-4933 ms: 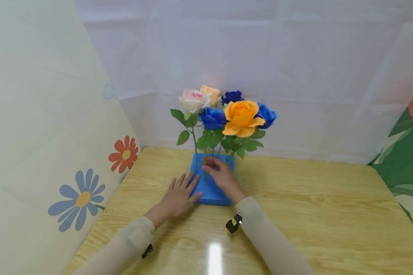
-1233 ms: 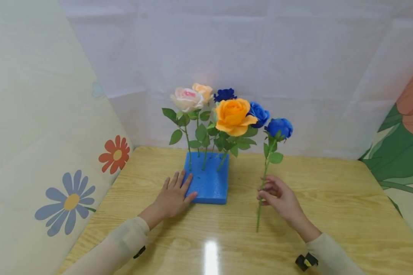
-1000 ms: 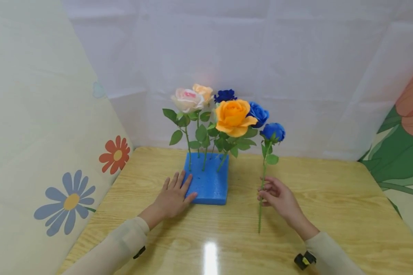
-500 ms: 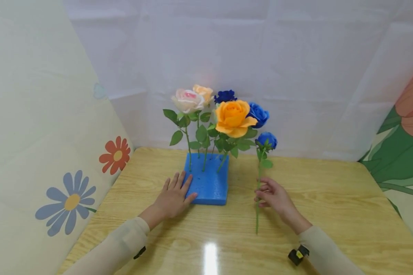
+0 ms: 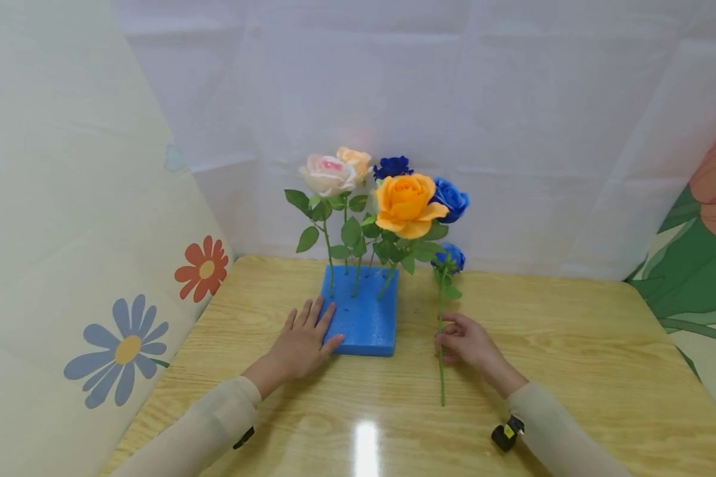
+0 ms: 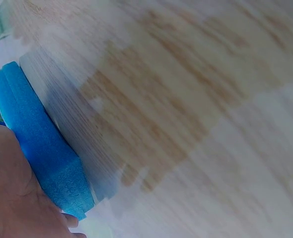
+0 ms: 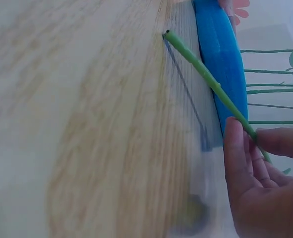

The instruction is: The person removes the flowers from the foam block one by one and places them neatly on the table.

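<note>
My left hand [image 5: 301,341] lies with straight, spread fingers on the left edge of a blue foam block [image 5: 366,328]. To the right of the block, my right hand [image 5: 468,344] pinches the green stem of a blue rose [image 5: 450,258] between thumb and fingers. That rose leans away from me, low over the table, its bloom at the far end. In the right wrist view the cut end of the stem [image 7: 201,69] shows just above the wood, its shadow close by. The left wrist view has only part of the left hand [image 6: 22,188] against the foam [image 6: 37,129].
Several roses stand upright in the back of the block: an orange rose [image 5: 408,205], a pale pink rose [image 5: 329,175], a peach rose [image 5: 355,161], a dark blue rose [image 5: 392,167] and another blue rose [image 5: 451,200]. A white cloth [image 5: 513,132] hangs behind the wooden table [image 5: 573,358].
The blue rose has come out of the block and moved right in my right hand. Over the last second its bloom sinks toward the table and drifts left. My left hand stays put.
</note>
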Demonstrator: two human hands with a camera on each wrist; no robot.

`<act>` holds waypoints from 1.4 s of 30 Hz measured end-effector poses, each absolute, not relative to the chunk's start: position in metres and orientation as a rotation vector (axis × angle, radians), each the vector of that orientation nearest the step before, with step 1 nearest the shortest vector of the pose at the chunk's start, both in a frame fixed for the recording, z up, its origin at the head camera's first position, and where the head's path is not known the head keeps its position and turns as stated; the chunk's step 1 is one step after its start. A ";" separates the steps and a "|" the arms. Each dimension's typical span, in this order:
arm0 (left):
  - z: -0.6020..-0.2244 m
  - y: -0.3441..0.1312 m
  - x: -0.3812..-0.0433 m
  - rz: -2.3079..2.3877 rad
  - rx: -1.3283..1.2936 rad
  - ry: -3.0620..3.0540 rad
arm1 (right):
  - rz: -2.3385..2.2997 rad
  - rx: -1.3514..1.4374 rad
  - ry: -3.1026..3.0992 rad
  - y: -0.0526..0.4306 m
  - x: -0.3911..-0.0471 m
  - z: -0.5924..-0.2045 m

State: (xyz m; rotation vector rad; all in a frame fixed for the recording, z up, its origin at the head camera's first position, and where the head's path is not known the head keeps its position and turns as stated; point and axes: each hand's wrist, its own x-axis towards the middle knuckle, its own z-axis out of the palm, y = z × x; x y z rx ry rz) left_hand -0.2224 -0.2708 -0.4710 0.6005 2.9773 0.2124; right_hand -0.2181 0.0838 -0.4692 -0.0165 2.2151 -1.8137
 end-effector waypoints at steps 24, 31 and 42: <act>-0.468 -0.269 -0.222 0.192 0.608 2.970 | -1.693 0.046 2.197 0.070 -0.227 -0.479; -0.467 -0.269 -0.221 0.193 0.599 2.972 | -1.670 0.062 2.255 0.069 -0.227 -0.480; -0.469 -0.270 -0.221 0.234 0.615 2.987 | -1.662 -0.020 2.339 0.069 -0.226 -0.477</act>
